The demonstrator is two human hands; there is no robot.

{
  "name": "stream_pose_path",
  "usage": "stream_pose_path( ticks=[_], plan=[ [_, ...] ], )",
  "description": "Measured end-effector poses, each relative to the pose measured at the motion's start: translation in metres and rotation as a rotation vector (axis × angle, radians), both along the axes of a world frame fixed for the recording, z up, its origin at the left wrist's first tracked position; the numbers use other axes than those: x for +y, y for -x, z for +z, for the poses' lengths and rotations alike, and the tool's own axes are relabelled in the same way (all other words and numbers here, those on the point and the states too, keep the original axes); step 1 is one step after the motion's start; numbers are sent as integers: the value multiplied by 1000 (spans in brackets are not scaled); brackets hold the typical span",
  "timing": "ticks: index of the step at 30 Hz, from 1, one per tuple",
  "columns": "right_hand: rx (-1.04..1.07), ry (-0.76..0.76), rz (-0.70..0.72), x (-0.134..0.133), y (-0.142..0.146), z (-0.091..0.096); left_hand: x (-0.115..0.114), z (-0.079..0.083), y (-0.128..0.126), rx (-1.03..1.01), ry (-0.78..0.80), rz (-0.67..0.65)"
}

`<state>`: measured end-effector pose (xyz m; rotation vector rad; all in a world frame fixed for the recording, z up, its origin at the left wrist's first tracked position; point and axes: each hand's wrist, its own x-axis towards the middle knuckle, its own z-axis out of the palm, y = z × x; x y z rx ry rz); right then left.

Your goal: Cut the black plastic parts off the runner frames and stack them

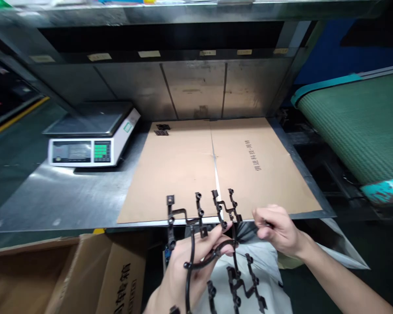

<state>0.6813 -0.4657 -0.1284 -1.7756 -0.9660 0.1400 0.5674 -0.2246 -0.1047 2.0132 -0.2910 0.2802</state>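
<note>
The left hand curls around a branched black plastic moulding as the right hand bunches beside it, its pinch hard to make out, and a slack hold could drop the snagging branches past the cardboard sheet ahead.

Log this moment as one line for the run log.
left hand: holds black plastic moulded parts | right hand: beside the parts | nearby: cardboard sheet, digital scale

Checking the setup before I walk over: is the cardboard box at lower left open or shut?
Open: the cardboard box has a flap folded outward, and its brown inside shows.
</note>
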Motion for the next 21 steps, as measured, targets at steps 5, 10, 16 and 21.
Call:
stream_pose_path(
  ticks=[5, 10, 16, 21],
  plan=[
    [954, -249, -268, 0, 36, -34, -7, 0, -2, 186, 338, 8],
    [1123, -258, -408, 5, 64, -30, -4, -1, -14, 337, 339, 71],
    [1240, -321, -361, 18, 84, -17, -4, -14, -29, 352, 144, 159],
    [1166, -158, -258, 27, 79, -27, 0, -14, -35, 387, 61, 217]
  ],
)
